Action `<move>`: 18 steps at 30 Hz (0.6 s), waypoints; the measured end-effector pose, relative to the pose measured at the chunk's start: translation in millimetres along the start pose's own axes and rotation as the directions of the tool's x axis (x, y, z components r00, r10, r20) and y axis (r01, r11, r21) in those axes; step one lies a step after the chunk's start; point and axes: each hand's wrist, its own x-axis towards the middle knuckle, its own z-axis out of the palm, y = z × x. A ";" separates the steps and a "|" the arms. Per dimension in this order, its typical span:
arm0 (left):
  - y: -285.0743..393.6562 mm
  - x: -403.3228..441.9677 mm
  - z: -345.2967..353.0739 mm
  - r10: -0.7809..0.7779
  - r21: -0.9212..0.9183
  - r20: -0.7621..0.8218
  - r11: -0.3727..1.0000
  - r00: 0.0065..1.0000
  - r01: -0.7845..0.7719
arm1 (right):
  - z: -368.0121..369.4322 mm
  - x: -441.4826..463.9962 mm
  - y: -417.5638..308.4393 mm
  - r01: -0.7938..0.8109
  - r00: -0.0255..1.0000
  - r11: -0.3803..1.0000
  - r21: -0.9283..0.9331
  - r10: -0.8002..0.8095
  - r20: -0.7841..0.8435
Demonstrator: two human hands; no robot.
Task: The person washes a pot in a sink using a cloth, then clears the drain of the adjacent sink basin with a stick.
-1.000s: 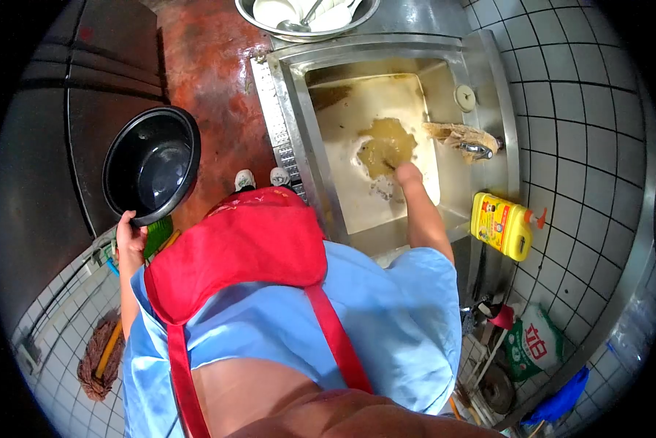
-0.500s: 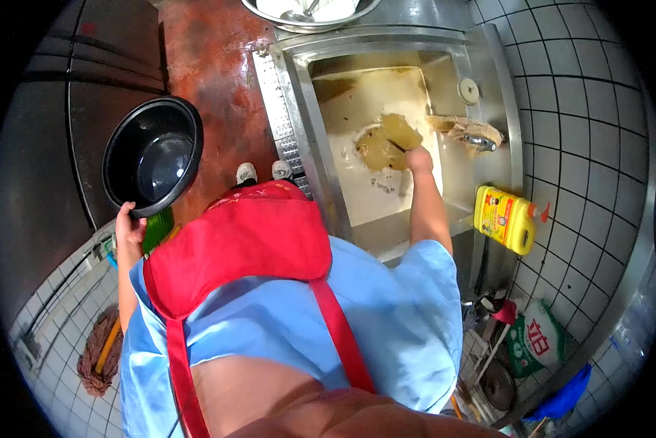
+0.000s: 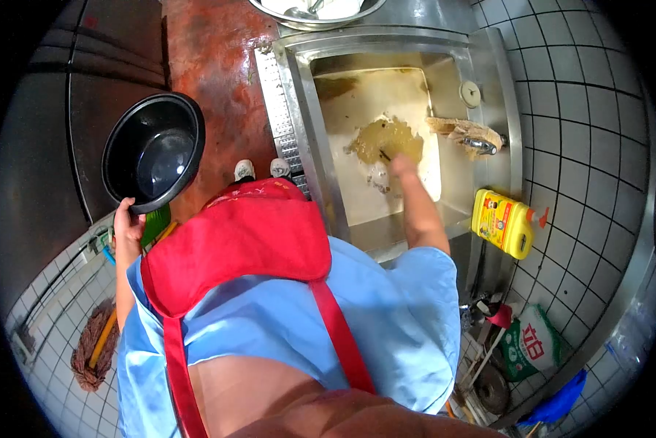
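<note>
A black basin (image 3: 155, 157) is held out at the left, its open side facing up. My left hand (image 3: 128, 220) is closed on the basin's near rim. My right hand (image 3: 402, 166) is down in the metal sink (image 3: 364, 197), somewhat blurred, with its fingers pressed together. A small dark object shows at its fingertips, too small to name. Just beyond the hand lies a patch of murky yellow-brown water (image 3: 390, 139), with dark bits and foam around it on the sink bottom.
A metal bowl (image 3: 320, 22) with white items and a ladle stands beyond the sink. A cloth-wrapped faucet (image 3: 481, 140) juts over the sink's right side. A yellow bottle (image 3: 501, 224) is on the right ledge. A mop (image 3: 94, 350) is at lower left.
My right hand went right, then back left within the sink, and the murky patch changed shape. My left hand still holds the basin, which has barely shifted.
</note>
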 end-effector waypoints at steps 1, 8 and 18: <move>0.0 0.7 0.2 0.006 -0.021 0.008 1.000 1.000 -0.006 | -23.9 0.2 17.8 -0.025 0.997 1.000 0.005 0.025 0.073; 0.2 -0.2 9.0 -0.026 -0.063 -0.052 0.998 0.998 0.022 | -10.5 20.4 9.5 0.052 0.984 0.977 -0.207 -0.085 -0.155; -1.9 1.6 1.7 -0.011 -0.049 -0.019 0.999 1.000 0.010 | -17.9 15.5 34.5 -0.271 0.963 0.932 0.240 0.263 0.063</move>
